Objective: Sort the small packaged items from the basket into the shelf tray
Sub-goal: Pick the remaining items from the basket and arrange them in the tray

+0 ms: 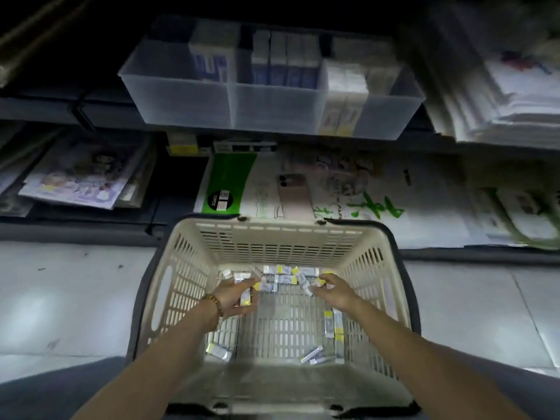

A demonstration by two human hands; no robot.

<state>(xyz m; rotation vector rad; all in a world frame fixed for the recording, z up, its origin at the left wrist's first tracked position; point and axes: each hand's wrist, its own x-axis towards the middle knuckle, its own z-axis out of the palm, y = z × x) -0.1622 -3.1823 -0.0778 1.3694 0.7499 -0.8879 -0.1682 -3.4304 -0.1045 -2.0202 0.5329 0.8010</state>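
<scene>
**Q:** Head view: what are the surface and the surroundings?

**A:** A cream slotted basket [272,237] with dark handles stands on a pale tiled floor [60,298] in front of dark shelving. The upper shelf carries a translucent shelf tray [181,98], divided into compartments, with boxes upright inside. The lower shelf holds flat printed packs, and a phone [295,192] lies on them. Lighting is dim.

**Q:** Where are the task items?

**A:** Small white-and-yellow packages [280,278] lie on the basket floor. Most are clustered at the far end, and a few lie near the right wall and the near edge.

**Q:** Hand posture?

**A:** Both forearms reach into the basket. The left hand [235,298], with a beaded bracelet [213,303] at the wrist, has its fingers curled round a yellow-tipped package [246,298]. The right hand [336,291] is palm-down at the cluster, its fingertips pinching one cluster package [318,282].
</scene>
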